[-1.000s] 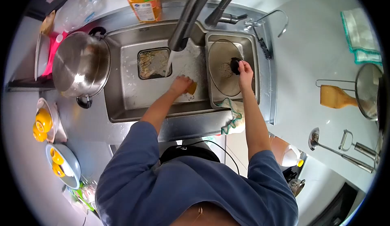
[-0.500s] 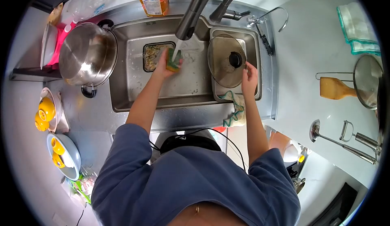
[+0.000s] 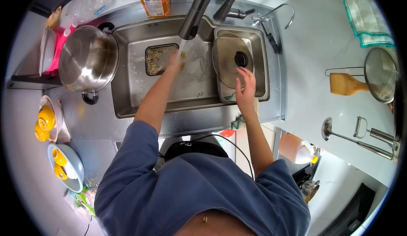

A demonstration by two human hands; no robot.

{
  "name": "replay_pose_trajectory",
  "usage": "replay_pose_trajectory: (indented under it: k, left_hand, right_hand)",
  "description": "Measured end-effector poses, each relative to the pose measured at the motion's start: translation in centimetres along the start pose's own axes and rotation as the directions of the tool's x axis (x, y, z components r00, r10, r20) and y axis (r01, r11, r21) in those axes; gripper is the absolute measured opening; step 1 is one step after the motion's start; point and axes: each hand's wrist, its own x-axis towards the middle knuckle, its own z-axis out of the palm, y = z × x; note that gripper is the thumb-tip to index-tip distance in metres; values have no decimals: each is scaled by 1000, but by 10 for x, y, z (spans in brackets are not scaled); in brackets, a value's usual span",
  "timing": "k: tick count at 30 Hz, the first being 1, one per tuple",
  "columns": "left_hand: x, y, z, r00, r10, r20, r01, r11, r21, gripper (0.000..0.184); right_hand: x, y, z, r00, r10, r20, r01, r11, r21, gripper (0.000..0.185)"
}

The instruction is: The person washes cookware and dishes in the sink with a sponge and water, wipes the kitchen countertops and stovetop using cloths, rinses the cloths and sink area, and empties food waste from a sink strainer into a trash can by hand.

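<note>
Under the running faucet [image 3: 189, 29], my left hand [image 3: 174, 61] is closed around a sponge [image 3: 183, 55]; only a small yellowish-green bit of it shows beyond my fingers. The water stream falls over that hand, close to the drain strainer [image 3: 154, 67] with food scraps in it. On the right, my right hand [image 3: 246, 88] has its fingers apart at the lower edge of a glass pot lid [image 3: 225, 68] with a black knob. The lid rests tilted in the small steel basin [image 3: 263, 83]; whether my fingertips touch it I cannot tell.
A steel pot [image 3: 87, 58] stands left of the sink [image 3: 127, 109]. An orange soap bottle [image 3: 154, 3] is behind it. Bowls with yellow items [image 3: 46, 117] sit at the far left. A strainer [image 3: 380, 75], wooden spatula [image 3: 344, 84] and ladle [image 3: 326, 128] hang at right.
My right hand has let go of the lid's edge, moved slightly left and down, and spread its fingers. The sponge has turned mostly out of sight in my left hand. The view has shifted slightly.
</note>
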Motion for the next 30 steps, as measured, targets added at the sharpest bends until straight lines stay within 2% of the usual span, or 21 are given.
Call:
replay_pose_trajectory:
  k: [1, 2, 4, 5, 7, 11, 13, 14, 16, 17, 19, 20, 21, 22, 23, 24, 25, 26, 27, 28, 30]
  left_hand:
    - [-4, -1, -1, 981, 154, -115, -125, 966, 227, 30]
    - [-9, -4, -5, 981, 154, -117, -124, 966, 227, 30]
    - [-29, 4, -14, 966, 258, 29, -232, 808, 542, 25]
    - [-28, 0, -19, 966, 258, 23, -229, 809, 541, 25]
    - [-25, -9, -33, 919, 371, 138, -367, 670, 645, 20]
    - [-55, -2, -52, 863, 495, 103, -418, 583, 697, 19]
    - [-64, 6, -56, 866, 488, 105, -460, 698, 549, 16]
    - [-56, 1, -54, 863, 495, 101, -464, 698, 546, 16]
    - [-30, -17, -40, 651, 749, 124, -734, 578, 358, 17]
    - [-23, -18, -36, 649, 751, 125, -737, 579, 350, 17]
    - [-19, -5, -24, 604, 725, 331, -775, 437, 456, 25]
    - [-15, 1, -20, 601, 721, 344, -781, 438, 445, 25]
    - [-5, 4, -19, 794, 518, 318, -607, 661, 441, 27]
    - [-9, 9, -14, 917, 259, 304, -376, 818, 435, 29]
    - [-19, 7, -11, 960, 145, 241, -191, 965, 179, 29]
    - [-35, 14, -10, 978, 3, 208, 17, 995, -94, 30]
    - [-24, 5, -14, 973, -2, 231, 21, 997, -79, 30]
    - [-13, -3, -19, 945, -137, 297, 227, 928, -294, 32]
    - [-6, -7, -20, 891, -250, 379, 419, 773, -476, 34]
    - [-23, 3, -21, 888, -253, 383, 422, 777, -466, 34]
    - [-53, 25, -40, 792, -283, 542, 607, 467, -643, 43]
  right_hand:
    - [2, -3, 4, 1000, -10, 17, 10, 1000, 24, 31]
    - [3, -5, 8, 1000, -10, 18, 9, 1000, 26, 31]
    - [6, -10, 16, 993, -109, 37, 109, 994, 1, 31]
    - [5, -11, 18, 993, -112, 41, 112, 994, 4, 31]
    - [4, -14, 24, 986, -152, 61, 152, 988, 3, 30]
    - [-6, -14, 30, 981, -176, 78, 176, 984, 12, 29]
    - [-13, -16, 29, 976, -189, 109, 189, 982, 5, 27]
    - [-16, -17, 29, 974, -197, 107, 198, 980, 6, 27]
    - [-23, -20, 25, 966, -197, 167, 200, 980, -1, 28]
    - [-27, -22, 23, 966, -198, 167, 202, 979, -8, 28]
    - [-33, -25, 19, 972, -160, 173, 163, 987, -5, 27]
    - [-36, -24, 16, 973, -165, 160, 169, 986, -11, 26]
    - [-38, -23, 13, 977, -148, 151, 154, 988, -26, 26]
    - [-41, -22, 7, 981, -142, 133, 148, 989, -33, 26]
    - [-48, -19, -2, 985, -131, 112, 137, 990, -46, 27]
    - [-55, -15, -11, 988, -105, 110, 116, 989, -97, 26]
    - [-63, -8, -19, 992, -86, 93, 96, 989, -110, 26]
    - [-73, 2, -29, 995, -53, 84, 67, 982, -176, 26]
    - [-83, 15, -38, 997, -28, 77, 45, 971, -234, 26]
    - [-93, 26, -45, 996, 17, 90, 8, 961, -275, 31]
    - [-111, 37, -58, 994, 61, 86, -27, 936, -350, 37]
